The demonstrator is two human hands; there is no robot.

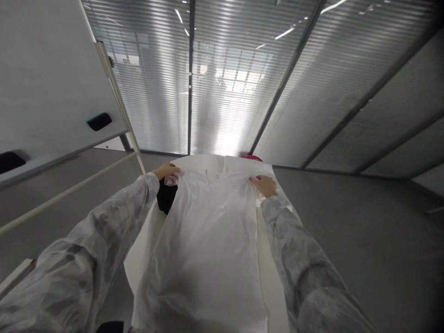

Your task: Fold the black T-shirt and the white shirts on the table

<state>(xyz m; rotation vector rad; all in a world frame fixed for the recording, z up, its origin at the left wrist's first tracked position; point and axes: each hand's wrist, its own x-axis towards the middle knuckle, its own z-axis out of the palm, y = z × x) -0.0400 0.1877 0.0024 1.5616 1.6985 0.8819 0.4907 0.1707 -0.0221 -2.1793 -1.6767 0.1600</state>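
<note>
A thin white garment [215, 240] lies spread lengthwise over a white table [274, 282], with soft wrinkles across its upper part. Whether it is a shirt or another piece of clothing I cannot tell. At its far left corner, my left hand [167, 172] is closed on the cloth, some of it bunched below the fingers. My right hand [265, 185] pinches the far right part of the garment between thumb and fingers. Just below my left hand, a black thing [166, 198] shows beside the cloth; its kind is unclear.
A whiteboard [52, 69] on a pale metal stand [118, 97] is at the left. Behind the table rises a ribbed translucent wall [222, 83] with dark posts. Something red [252, 157] shows beyond the table's far edge. Grey floor [364, 231] extends on the right.
</note>
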